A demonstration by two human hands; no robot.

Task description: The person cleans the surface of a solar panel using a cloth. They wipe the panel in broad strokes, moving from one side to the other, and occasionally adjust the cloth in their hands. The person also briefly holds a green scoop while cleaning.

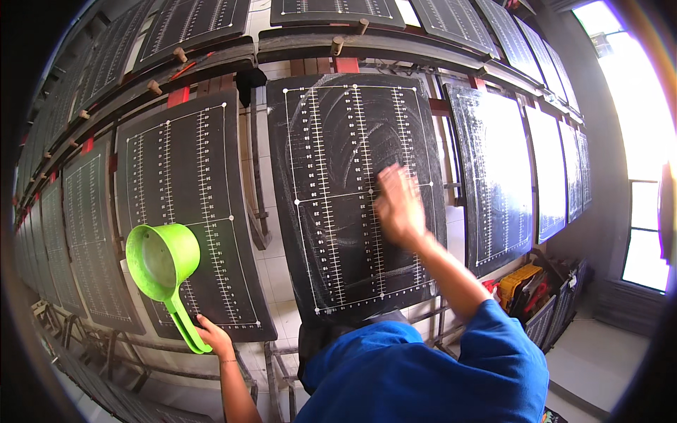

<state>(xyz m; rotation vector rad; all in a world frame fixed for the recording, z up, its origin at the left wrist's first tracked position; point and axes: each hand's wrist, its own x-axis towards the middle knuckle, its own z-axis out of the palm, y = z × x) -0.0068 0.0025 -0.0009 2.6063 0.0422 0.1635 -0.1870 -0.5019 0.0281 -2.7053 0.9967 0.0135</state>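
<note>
The right hand (398,208) is in the middle of the frame. It is flat and open, with the fingers spread, and it presses on a big black board (356,197). The hand looks blurry. The board stands tilted on a rack, and it has white lines and little white marks on it, like rulers. Pale, dusty smears sweep across its top part.

The left hand (211,335) is in the lower left of the frame. It is closed tight around the handle of a bright green scoop (163,264). The cup of the scoop points up, and its open side faces the camera. I cannot tell if anything is in it. The scoop is in front of another black board (187,204), just left of the first one.

The two hands are well apart.

More boards like these hang in rows all around, on the left, the top and the right. A bright window (638,92) shines at the far right. Orange and red things (525,282) sit low on the right.
</note>
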